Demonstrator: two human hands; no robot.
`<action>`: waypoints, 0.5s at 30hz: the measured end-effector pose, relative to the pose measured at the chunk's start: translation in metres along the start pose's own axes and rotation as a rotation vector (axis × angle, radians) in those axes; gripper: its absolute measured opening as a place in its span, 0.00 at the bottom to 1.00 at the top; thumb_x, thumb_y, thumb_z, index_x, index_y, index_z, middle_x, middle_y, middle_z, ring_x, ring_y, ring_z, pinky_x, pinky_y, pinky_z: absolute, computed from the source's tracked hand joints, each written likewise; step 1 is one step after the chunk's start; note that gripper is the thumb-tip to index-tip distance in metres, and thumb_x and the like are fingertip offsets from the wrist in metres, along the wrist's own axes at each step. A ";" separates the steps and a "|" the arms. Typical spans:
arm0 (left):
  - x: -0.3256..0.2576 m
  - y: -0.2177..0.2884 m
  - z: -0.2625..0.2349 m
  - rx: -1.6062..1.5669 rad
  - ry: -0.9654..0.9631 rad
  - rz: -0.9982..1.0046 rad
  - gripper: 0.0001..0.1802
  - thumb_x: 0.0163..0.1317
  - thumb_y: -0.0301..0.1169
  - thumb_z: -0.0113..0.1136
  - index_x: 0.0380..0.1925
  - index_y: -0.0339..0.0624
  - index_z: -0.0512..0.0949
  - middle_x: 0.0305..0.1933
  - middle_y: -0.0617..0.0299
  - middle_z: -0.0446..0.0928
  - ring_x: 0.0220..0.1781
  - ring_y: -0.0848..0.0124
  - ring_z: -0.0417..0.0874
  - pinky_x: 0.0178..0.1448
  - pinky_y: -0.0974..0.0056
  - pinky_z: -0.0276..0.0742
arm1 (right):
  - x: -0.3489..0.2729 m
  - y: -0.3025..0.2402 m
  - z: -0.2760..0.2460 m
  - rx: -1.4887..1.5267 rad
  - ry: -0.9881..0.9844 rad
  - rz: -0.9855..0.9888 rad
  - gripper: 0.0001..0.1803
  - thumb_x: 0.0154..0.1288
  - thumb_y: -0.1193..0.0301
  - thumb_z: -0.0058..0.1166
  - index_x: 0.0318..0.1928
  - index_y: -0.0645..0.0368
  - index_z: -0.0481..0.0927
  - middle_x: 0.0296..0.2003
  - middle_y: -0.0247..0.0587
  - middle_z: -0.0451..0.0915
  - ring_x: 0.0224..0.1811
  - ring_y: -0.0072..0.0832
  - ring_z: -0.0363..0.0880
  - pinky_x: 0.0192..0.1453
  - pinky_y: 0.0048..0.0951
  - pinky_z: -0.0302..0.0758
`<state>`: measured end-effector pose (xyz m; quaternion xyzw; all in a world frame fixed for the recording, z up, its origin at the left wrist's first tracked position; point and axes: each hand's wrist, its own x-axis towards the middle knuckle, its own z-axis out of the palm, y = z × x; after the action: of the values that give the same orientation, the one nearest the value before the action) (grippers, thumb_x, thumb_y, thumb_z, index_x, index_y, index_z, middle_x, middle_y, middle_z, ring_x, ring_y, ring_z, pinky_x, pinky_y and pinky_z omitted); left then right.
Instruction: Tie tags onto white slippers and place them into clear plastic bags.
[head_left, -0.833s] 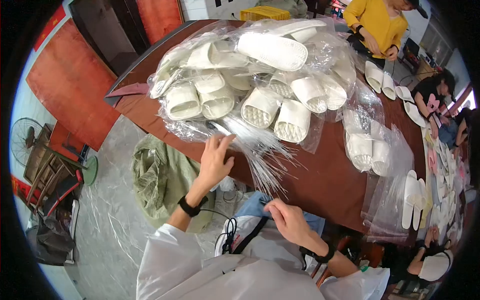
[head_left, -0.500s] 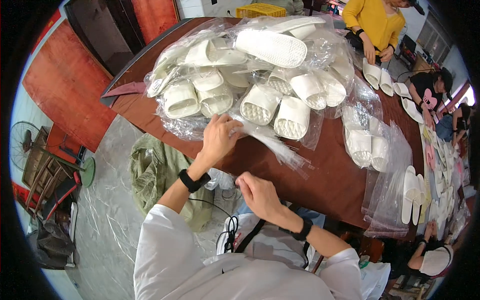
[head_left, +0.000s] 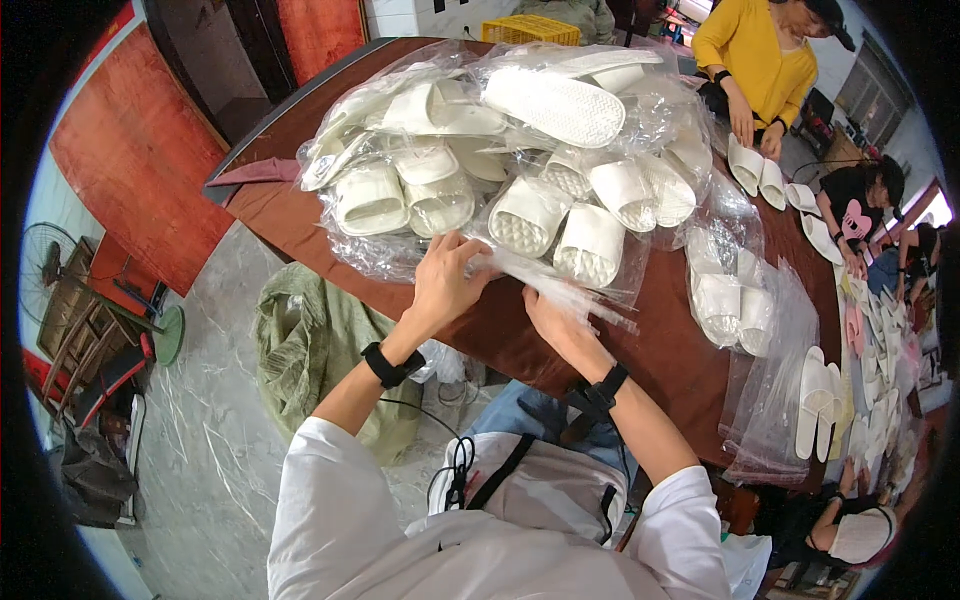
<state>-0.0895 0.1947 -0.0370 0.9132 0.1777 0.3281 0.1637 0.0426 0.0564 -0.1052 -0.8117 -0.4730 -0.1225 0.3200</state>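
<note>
My left hand (head_left: pixel 447 281) is closed on one end of a thin bundle of clear plastic bags (head_left: pixel 525 266) at the table's near edge. Against the underside of that bundle, toward its other end, is my right hand (head_left: pixel 562 322); its fingers are partly covered and look closed on the plastic. Just beyond my hands, white slippers (head_left: pixel 588 244) in clear bags are heaped, some with their quilted soles turned up. One bagged slipper (head_left: pixel 555 107) lies sole up on top of the heap.
Bagged slippers (head_left: pixel 730 308) and flat clear bags (head_left: pixel 765 400) lie to the right on the brown table (head_left: pixel 665 345). A green woven sack (head_left: pixel 310 340) stands on the floor at left. Across the table, a person in yellow (head_left: pixel 755 60) handles white slippers; other people work farther right.
My right hand has moved up and forward from the table edge to the bag bundle. My left hand stays on the bundle's end, having shifted slightly right.
</note>
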 end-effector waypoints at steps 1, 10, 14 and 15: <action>-0.003 0.002 -0.001 -0.020 -0.013 0.025 0.14 0.47 0.32 0.70 0.36 0.48 0.81 0.35 0.59 0.74 0.39 0.57 0.74 0.42 0.56 0.74 | -0.004 0.010 0.003 0.112 0.097 -0.115 0.10 0.59 0.67 0.56 0.29 0.63 0.79 0.23 0.56 0.78 0.25 0.48 0.79 0.28 0.51 0.71; -0.033 -0.006 0.009 -0.033 -0.006 0.028 0.19 0.45 0.30 0.70 0.40 0.47 0.80 0.40 0.59 0.74 0.44 0.58 0.74 0.46 0.58 0.74 | 0.021 -0.014 -0.035 -0.211 -0.297 0.283 0.18 0.59 0.59 0.53 0.23 0.62 0.83 0.23 0.54 0.81 0.26 0.45 0.83 0.32 0.43 0.78; -0.038 -0.016 0.011 -0.132 -0.030 0.063 0.17 0.46 0.26 0.66 0.40 0.45 0.80 0.40 0.57 0.74 0.45 0.57 0.73 0.49 0.58 0.73 | 0.014 -0.005 -0.055 -0.199 -0.284 0.233 0.20 0.57 0.55 0.57 0.23 0.60 0.83 0.24 0.54 0.81 0.29 0.46 0.82 0.34 0.45 0.78; -0.039 -0.017 0.007 -0.143 -0.066 0.052 0.18 0.48 0.27 0.64 0.42 0.45 0.81 0.42 0.57 0.74 0.46 0.56 0.72 0.52 0.58 0.72 | 0.008 -0.007 -0.068 -0.230 -0.263 0.176 0.18 0.60 0.57 0.58 0.26 0.62 0.81 0.27 0.52 0.82 0.32 0.46 0.83 0.35 0.43 0.78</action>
<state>-0.1172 0.1914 -0.0700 0.9138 0.1245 0.3138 0.2258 0.0479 0.0212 -0.0463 -0.8902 -0.4208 -0.0400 0.1702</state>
